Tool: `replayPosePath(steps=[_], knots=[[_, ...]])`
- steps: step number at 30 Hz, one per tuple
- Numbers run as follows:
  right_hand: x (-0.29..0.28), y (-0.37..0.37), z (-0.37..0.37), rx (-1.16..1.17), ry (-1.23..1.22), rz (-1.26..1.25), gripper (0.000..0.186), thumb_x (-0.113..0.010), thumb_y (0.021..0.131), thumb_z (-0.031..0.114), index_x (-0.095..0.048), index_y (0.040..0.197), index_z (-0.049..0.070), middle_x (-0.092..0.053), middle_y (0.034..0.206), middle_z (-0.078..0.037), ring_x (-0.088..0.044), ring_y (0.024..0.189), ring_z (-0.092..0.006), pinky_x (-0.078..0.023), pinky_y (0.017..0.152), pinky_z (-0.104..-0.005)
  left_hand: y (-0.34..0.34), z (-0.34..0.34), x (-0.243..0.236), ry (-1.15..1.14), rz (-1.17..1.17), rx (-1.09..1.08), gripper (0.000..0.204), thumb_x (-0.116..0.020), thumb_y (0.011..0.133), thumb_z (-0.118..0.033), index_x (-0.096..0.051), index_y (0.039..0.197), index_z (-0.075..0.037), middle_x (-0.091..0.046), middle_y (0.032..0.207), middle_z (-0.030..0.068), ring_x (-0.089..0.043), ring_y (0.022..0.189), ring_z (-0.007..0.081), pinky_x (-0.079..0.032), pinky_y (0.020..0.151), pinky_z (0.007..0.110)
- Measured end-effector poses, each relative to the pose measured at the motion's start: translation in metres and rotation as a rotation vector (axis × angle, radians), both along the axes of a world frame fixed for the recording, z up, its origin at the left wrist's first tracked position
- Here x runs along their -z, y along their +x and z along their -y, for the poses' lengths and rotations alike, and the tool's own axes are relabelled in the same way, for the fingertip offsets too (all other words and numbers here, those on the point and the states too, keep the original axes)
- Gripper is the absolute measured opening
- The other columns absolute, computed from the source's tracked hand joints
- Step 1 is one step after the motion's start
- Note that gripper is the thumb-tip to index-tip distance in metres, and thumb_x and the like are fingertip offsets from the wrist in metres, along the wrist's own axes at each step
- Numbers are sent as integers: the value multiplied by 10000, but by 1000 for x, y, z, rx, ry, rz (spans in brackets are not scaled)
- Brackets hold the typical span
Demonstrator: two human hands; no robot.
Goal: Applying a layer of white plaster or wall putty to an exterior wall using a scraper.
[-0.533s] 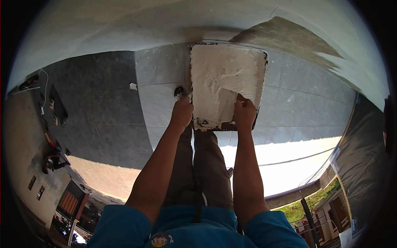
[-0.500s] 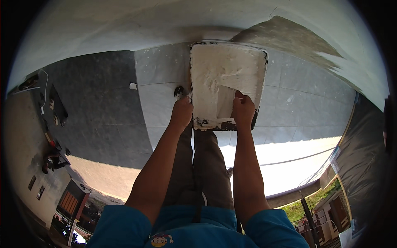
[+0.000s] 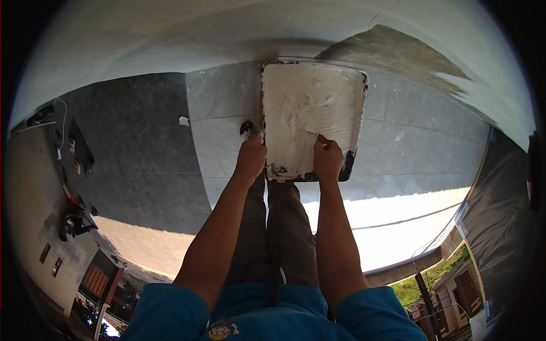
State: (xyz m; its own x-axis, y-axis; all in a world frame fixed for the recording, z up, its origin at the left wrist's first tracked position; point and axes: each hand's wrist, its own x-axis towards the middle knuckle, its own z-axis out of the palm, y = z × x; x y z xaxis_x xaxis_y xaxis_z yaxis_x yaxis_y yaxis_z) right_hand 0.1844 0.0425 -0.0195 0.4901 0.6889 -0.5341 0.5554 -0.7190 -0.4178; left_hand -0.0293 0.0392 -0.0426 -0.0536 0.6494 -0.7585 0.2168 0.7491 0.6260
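A black rectangular tray point(image 3: 347, 166) with a thick layer of off-white paste point(image 3: 310, 99) is in front of my legs, its rim smeared and crusted. My left hand point(image 3: 251, 158) is closed on the tray's left edge, fingers partly hidden. Over the near right part of the paste, my right hand point(image 3: 328, 159) grips a flat, wide scraper point(image 3: 305, 149), its blade lying in the paste to the left of my fingers. The blade is pale with paste and hard to tell from it. Fresh streaks mark the paste beyond my right hand.
A pale wall point(image 3: 170, 42) with a damp-looking grey patch point(image 3: 392, 54) rises beyond the tray. Grey floor tiles point(image 3: 415, 136) lie around. Left are a small white piece point(image 3: 183, 121) and a black, white-speckled object point(image 3: 246, 129). Dark sheeting point(image 3: 506, 199) hangs at right.
My right hand has drawn slightly left and nearer to me with the scraper, and less of the blade shows. The left hand still holds the tray's edge.
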Motion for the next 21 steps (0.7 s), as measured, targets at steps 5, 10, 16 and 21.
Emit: replayPosePath(steps=[5, 10, 16, 21], knots=[[-11, -11, -28, 66, 12, -61, 322, -649, 796, 250, -669, 948, -33, -688, 837, -230, -676, 825, -404, -518, 759, -459, 2, 1, -4, 112, 3, -14, 218, -468, 816, -49, -608, 954, 45, -592, 732, 176, -532, 673, 269, -456, 689, 390], [2, -15, -14, -26, 105, -45, 299, -643, 803, 233, -647, 924, -40, -685, 822, -224, -671, 783, -411, -519, 731, -464, 3, -2, -10, -30, -29, 15, 216, -465, 828, -51, -606, 955, 53, -607, 768, 186, -561, 713, 267, -460, 718, 389], [1, -14, -35, 76, 78, -137, 295, -639, 814, 237, -651, 937, -31, -687, 834, -228, -673, 797, -411, -523, 743, -462, 5, 4, 0, 31, 14, -55, 139, -482, 869, -54, -601, 902, 11, -525, 751, 63, -477, 697, 157, -405, 667, 327], [10, -15, -18, -29, 84, -32, 318, -635, 809, 246, -658, 942, -42, -695, 874, -238, -677, 840, -413, -519, 765, -469, 0, 3, 3, 48, 24, -20, 180, -469, 829, -41, -591, 923, 50, -584, 758, 180, -561, 726, 272, -457, 729, 390]])
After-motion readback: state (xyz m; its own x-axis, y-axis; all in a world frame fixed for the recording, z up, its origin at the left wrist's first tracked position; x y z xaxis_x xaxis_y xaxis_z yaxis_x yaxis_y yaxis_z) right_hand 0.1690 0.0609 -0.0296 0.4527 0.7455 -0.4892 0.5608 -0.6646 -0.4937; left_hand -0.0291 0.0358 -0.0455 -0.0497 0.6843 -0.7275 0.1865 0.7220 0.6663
